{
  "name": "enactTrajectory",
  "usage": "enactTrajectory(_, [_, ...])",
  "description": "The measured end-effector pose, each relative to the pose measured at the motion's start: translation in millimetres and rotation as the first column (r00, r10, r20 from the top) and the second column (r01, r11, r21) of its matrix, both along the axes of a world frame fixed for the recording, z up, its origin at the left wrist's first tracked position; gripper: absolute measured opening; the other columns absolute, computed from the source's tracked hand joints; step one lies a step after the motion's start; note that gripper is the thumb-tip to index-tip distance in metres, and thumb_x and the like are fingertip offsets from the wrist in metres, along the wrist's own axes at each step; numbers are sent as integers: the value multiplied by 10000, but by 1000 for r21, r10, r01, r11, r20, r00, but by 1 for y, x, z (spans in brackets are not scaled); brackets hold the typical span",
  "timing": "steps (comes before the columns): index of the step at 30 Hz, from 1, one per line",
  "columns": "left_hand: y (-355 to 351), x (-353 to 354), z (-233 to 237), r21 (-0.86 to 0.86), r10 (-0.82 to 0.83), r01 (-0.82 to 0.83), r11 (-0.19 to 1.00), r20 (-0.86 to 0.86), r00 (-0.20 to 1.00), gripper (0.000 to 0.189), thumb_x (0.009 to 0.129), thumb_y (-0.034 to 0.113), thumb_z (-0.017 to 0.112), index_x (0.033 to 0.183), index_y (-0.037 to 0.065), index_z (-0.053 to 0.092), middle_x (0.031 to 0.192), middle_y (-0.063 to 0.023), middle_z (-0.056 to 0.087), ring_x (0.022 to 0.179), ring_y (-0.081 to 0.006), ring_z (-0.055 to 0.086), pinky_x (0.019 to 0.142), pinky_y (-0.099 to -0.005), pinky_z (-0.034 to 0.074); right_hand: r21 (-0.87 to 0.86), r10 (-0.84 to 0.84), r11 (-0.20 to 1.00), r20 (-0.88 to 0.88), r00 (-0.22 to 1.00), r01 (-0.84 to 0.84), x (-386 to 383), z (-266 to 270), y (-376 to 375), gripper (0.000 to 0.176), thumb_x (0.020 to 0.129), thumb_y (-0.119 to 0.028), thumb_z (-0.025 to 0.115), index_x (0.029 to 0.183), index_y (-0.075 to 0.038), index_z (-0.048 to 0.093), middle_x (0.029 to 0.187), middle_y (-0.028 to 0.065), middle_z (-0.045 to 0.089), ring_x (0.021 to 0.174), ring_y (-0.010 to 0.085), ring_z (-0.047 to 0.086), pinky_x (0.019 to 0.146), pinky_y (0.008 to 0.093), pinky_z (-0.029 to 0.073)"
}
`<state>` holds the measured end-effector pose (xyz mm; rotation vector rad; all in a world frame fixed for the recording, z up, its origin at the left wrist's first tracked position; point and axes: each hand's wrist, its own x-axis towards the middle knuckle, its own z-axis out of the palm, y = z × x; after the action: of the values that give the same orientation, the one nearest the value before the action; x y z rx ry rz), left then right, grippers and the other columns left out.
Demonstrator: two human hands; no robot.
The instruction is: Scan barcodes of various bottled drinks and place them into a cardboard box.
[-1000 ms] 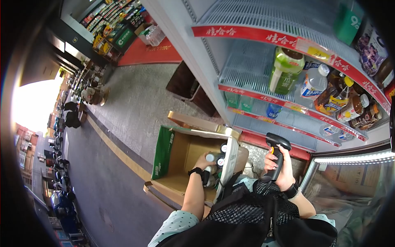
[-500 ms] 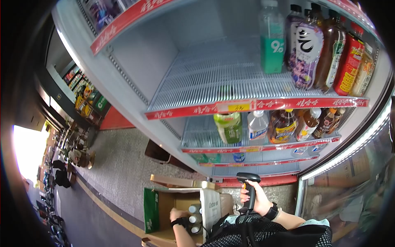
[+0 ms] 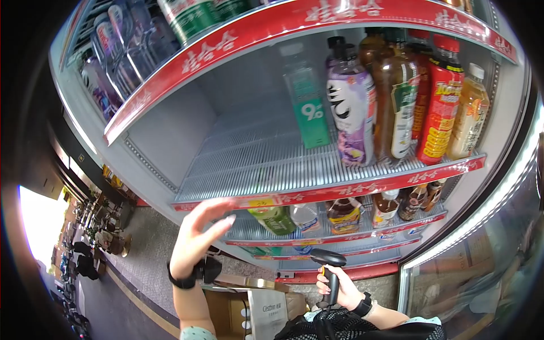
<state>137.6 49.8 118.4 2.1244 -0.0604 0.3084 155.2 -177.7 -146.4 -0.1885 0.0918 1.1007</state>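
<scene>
My left hand is raised in front of the fridge, beside the red-edged shelf, its fingers apart and nothing in it. My right hand grips the handle of a black barcode scanner low in front of the lower shelves. On the shelf above my left hand stand a teal-labelled bottle, a purple-labelled bottle, brown tea bottles, a red bottle and an amber one. A green bottle is on the shelf below.
A cardboard carton with white-capped bottles stands on the floor below. The open glass door is at the right. More bottles fill the top shelf. A paved walkway runs at the left.
My left hand has come up out of the carton to the shelf front, empty. The view has tilted upward, showing more of the top shelf. My right hand still holds the scanner.
</scene>
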Motion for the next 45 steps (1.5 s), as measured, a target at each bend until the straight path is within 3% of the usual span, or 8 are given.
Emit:
enactTrajectory(5, [-30, 106, 21, 299, 120, -204, 932, 277, 953, 820, 668, 365, 708, 1263, -44, 320, 1259, -213, 399, 1200, -271, 364, 1002, -380, 262, 83, -24, 996, 79, 997, 17, 8, 8, -38, 189, 875, -234, 446, 920, -50, 443, 653, 21, 417, 518, 133, 411, 517, 254, 358])
enactTrajectory(12, [-52, 192, 31, 102, -30, 12, 995, 177, 984, 646, 738, 267, 642, 1243, -2, 341, 1152, -131, 480, 1025, -205, 501, 855, -292, 414, 66, -135, 990, 190, 972, 125, 10, 13, -83, 170, 876, -195, 450, 950, -42, 446, 672, 26, 448, 530, 130, 439, 510, 253, 382])
enactTrajectory(20, [-57, 161, 27, 53, 328, -348, 936, 229, 917, 671, 649, 234, 727, 1163, -42, 395, 1054, -152, 529, 954, -207, 551, 691, -342, 511, 58, -212, 977, 206, 955, 204, 15, 8, -105, 181, 872, -198, 456, 957, -39, 442, 673, 32, 452, 524, 132, 448, 510, 252, 384])
enactTrajectory(22, [-40, 151, 26, -17, 259, -262, 965, 227, 939, 670, 573, 246, 790, 1062, -56, 447, 893, -117, 594, 754, -170, 602, 568, -236, 493, 47, -204, 979, 227, 952, 198, 15, 11, -107, 190, 871, -208, 455, 955, -39, 440, 664, 31, 446, 522, 133, 442, 511, 251, 381])
enactTrajectory(32, [-33, 61, 20, 34, 256, -294, 955, 404, 878, 587, 571, 86, 776, 1049, -33, 457, 918, -100, 592, 846, -155, 588, 747, -252, 485, 15, -111, 994, 158, 981, 110, 18, 9, -91, 183, 862, -226, 451, 937, -60, 445, 657, 37, 416, 518, 146, 403, 511, 261, 351])
enactTrajectory(39, [-34, -26, -17, -65, 401, -538, 840, 742, 537, 586, 673, -16, 669, 1191, -75, 402, 1128, -118, 512, 985, -182, 522, 846, -302, 434, 40, -14, 999, 203, 979, 6, 22, 9, -63, 165, 858, -210, 460, 933, -64, 450, 683, 26, 424, 540, 138, 426, 528, 266, 363])
enactTrajectory(42, [-27, -49, -40, -300, 412, -367, 880, 866, 281, 683, 716, 156, 664, 1259, -55, 310, 1225, -166, 428, 1102, -246, 458, 926, -378, 379, 48, 58, 997, 136, 989, -65, 21, 15, -43, 176, 842, -210, 481, 949, -73, 456, 785, 35, 450, 650, 144, 467, 567, 282, 399])
enactTrajectory(45, [-20, -70, -56, -289, 350, -229, 930, 886, 305, 818, 780, 584, 427, 1308, -12, 238, 1224, -214, 401, 1150, -351, 396, 983, -508, 275, -18, 163, 987, 130, 978, -162, 13, 21, -15, 217, 818, -225, 509, 977, -85, 465, 879, 52, 465, 790, 167, 488, 644, 306, 442])
